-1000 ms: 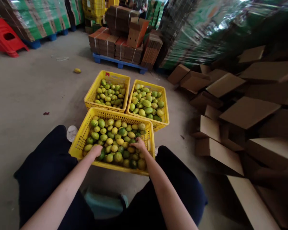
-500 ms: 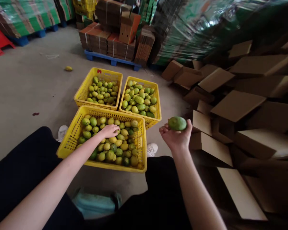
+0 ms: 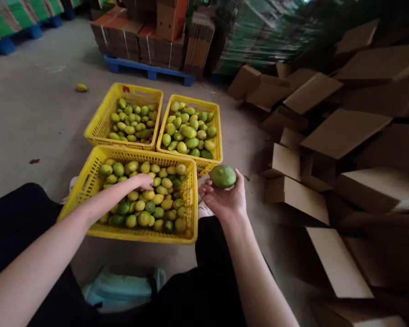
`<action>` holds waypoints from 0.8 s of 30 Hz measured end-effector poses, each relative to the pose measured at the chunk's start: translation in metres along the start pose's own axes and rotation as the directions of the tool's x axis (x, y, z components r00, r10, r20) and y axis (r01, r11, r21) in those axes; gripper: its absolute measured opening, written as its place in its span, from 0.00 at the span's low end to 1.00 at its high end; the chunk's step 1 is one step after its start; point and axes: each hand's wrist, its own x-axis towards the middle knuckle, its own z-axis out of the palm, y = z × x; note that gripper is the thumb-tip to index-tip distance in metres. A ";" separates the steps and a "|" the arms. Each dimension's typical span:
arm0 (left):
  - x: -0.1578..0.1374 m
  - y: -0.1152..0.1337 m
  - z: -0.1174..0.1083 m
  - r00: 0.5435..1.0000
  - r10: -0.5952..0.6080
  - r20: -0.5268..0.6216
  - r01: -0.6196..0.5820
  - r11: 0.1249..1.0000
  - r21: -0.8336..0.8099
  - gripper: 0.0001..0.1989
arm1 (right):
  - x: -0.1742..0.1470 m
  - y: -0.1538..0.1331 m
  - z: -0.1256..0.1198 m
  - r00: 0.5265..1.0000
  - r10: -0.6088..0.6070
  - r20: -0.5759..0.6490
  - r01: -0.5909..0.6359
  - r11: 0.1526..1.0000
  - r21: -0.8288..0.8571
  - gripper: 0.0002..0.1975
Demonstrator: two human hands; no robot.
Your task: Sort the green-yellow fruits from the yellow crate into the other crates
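Holds a green fruit in the right hand, palm upward, grasping it between thumb and fingers in the air just beside the right wall of the near crate. Has the left hand inside that yellow crate, bent down at the heaped fruit of mixed yellow and green; cannot tell there between a grasp and a mere touch, for want of a clear view of the fingers. Faces two more yellow fruit-filled crates just beyond, the far-left crate and the far-right crate. Shows also a loose fruit on the floor, and jumbled cardboard boxes at right.
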 end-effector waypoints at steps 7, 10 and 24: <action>0.002 0.004 0.002 0.967 0.064 -0.245 -0.023 0.986 0.167 0.21 | -0.004 -0.008 0.006 1.000 -0.009 0.001 0.009 0.991 0.136 0.23; 0.003 0.004 0.012 0.967 0.064 -0.246 -0.022 0.985 0.171 0.29 | -0.002 -0.006 0.008 1.000 -0.008 0.022 0.006 0.993 0.118 0.24; -0.024 -0.032 0.062 0.944 0.152 -0.292 -0.068 0.958 0.278 0.30 | 0.000 0.006 0.014 0.997 0.045 0.056 -0.049 0.996 0.078 0.24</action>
